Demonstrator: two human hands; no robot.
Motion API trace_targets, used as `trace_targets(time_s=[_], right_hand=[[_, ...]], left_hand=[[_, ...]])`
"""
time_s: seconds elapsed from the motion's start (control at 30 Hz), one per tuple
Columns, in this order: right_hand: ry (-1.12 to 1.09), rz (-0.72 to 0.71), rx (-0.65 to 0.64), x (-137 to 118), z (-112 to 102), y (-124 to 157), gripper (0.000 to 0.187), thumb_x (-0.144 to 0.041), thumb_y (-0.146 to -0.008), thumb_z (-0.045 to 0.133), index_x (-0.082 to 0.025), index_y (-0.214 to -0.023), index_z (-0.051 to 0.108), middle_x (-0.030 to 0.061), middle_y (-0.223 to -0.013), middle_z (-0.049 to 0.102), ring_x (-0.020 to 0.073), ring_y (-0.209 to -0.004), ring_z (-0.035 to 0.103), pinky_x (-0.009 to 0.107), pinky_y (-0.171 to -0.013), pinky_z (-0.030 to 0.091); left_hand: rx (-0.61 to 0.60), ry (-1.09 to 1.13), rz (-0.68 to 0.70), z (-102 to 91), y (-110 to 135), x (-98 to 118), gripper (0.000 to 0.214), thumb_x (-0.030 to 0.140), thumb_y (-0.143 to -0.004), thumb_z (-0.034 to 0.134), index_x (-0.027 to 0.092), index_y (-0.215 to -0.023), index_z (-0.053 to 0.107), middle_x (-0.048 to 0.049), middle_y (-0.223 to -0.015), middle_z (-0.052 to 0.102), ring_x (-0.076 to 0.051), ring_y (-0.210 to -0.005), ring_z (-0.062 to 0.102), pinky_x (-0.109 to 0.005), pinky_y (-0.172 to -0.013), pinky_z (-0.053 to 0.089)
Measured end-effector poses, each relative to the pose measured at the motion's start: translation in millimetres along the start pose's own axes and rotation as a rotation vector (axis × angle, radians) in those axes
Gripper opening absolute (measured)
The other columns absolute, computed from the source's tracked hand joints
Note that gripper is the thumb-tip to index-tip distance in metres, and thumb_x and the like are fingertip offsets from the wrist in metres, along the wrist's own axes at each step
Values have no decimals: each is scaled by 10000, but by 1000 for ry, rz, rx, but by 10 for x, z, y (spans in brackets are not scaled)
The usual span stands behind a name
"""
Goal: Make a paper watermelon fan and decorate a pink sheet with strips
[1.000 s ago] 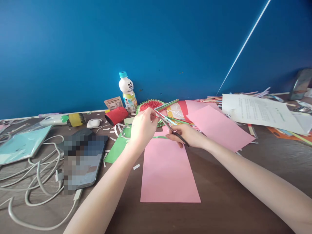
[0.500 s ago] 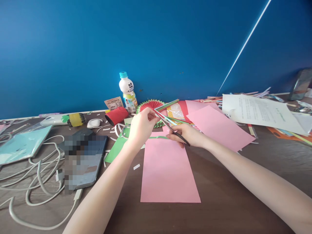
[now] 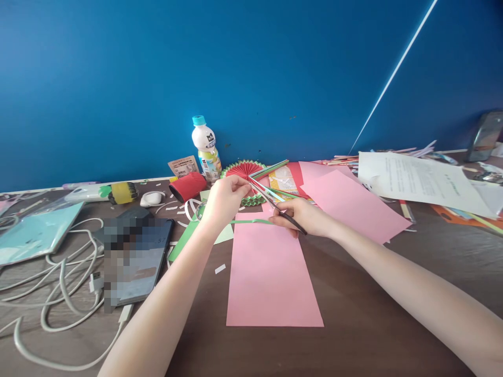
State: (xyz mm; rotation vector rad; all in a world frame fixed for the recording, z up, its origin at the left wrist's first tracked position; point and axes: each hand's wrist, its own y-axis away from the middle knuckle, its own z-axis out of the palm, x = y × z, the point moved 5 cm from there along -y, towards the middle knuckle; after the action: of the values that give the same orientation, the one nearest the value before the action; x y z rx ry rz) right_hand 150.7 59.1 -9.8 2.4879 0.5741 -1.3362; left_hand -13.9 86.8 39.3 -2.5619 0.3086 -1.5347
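My right hand (image 3: 301,215) is closed around dark-handled scissors (image 3: 271,198), whose blades point up and left. Close to the blade tips, my left hand (image 3: 230,196) makes a pinch; whatever it holds is too small to make out. A sheet of pink paper (image 3: 271,277) lies below both hands, with a thin green paper strip (image 3: 253,221) across its top end. Just behind the hands is a pleated red and green paper rosette (image 3: 240,169), partly covered by my left hand and by several coloured strips (image 3: 275,167).
A drink bottle (image 3: 207,149) stands by the blue wall, beside a red paper tube (image 3: 187,187). On the left are a phone (image 3: 145,262) and a looped white cable (image 3: 65,283). More pink sheets (image 3: 353,207) and a printed paper (image 3: 416,180) lie on the right.
My left hand has shifted slightly left, away from the scissor blades. More of the green strip and a pale green paper now shows. My right hand and the scissors have barely moved.
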Motion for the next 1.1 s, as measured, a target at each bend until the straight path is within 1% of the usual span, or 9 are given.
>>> trace_targets(time_s=[0.17, 0.3, 0.5, 0.7, 0.97, 1.1], right_hand=[[14, 9, 7, -5, -3, 11, 301, -475, -734, 580, -184, -686, 520, -57, -394, 479, 88, -376, 446, 212, -443, 328], [15, 5, 3, -28, 1, 18, 300, -476, -741, 572, -185, -688, 523, -55, -392, 481, 88, -381, 437, 216, -444, 328], [-19, -4, 25, -57, 7, 11, 289, -457, -734, 583, -186, -666, 510, -66, -386, 446, 87, -368, 434, 219, -437, 321], [-29, -26, 44, -63, 3, 10, 288, -454, -726, 587, -188, -662, 498, -73, -388, 430, 88, -366, 431, 222, -442, 328], [-31, -27, 15, -70, -5, 7, 317, -480, -723, 580, -181, -654, 501, -80, -362, 409, 80, -353, 401, 228, -438, 314], [-21, -28, 26, -76, -19, 11, 325, -488, -726, 574, -179, -649, 509, -75, -349, 412, 79, -355, 400, 225, -438, 317]], left_hand=[[6, 36, -24, -4, 10, 10, 127, 261, -727, 548, 163, -669, 603, -16, -641, 660, -138, -621, 593, -240, -596, 420], [4, 61, -24, -4, 10, 14, 126, 253, -725, 547, 161, -651, 591, -13, -637, 654, -127, -599, 581, -243, -607, 429], [19, 106, -45, -7, 10, 0, 128, 258, -722, 549, 157, -656, 591, -18, -624, 650, -128, -594, 584, -245, -616, 443], [12, 101, -46, -3, 14, 6, 137, 254, -736, 539, 154, -655, 586, -14, -615, 637, -121, -588, 578, -236, -604, 437], [19, 71, -57, 3, 11, -10, 124, 256, -741, 538, 160, -673, 578, -12, -623, 644, -128, -598, 586, -233, -584, 424], [18, 55, -53, 1, 16, -3, 129, 268, -744, 534, 167, -678, 582, -10, -624, 644, -134, -610, 589, -238, -591, 424]])
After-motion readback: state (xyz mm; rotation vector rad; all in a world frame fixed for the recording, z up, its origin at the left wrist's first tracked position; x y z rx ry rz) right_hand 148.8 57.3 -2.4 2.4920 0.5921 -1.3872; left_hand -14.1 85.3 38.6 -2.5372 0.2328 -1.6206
